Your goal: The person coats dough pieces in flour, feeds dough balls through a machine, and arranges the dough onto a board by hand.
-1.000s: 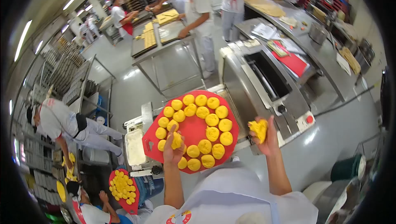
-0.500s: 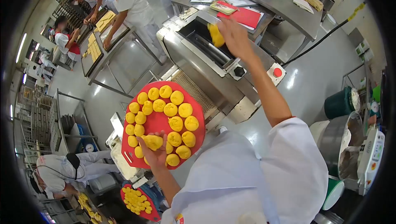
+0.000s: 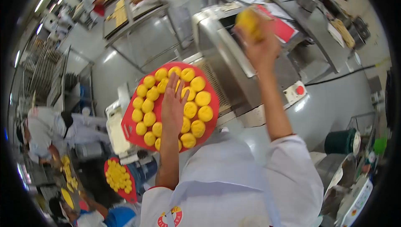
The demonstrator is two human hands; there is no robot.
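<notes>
My left hand [image 3: 172, 106] is stretched flat over a red tray [image 3: 129, 120], its fingers extended and no dough visible in it. Several round yellow dough balls [image 3: 190, 110] lie in rings on this tray, some hidden beneath my hand and forearm. My right hand [image 3: 264, 45], smeared by motion, is raised over the top opening of a metal dough-rolling machine [image 3: 225, 55]. Its fingers are closed on a lump of yellow dough [image 3: 248, 24], also blurred.
A red stop button [image 3: 300, 90] sits on the machine's near corner. Lower left is a second red tray [image 3: 130, 195] of dough balls. Several co-workers stand at tables with dough on the left. A green bucket [image 3: 339, 142] and a scale [image 3: 355, 200] are at the right.
The dough lump my left hand held is no longer in it, and its fingers have straightened over the tray. My right hand still has dough above the machine. The camera view has shifted.
</notes>
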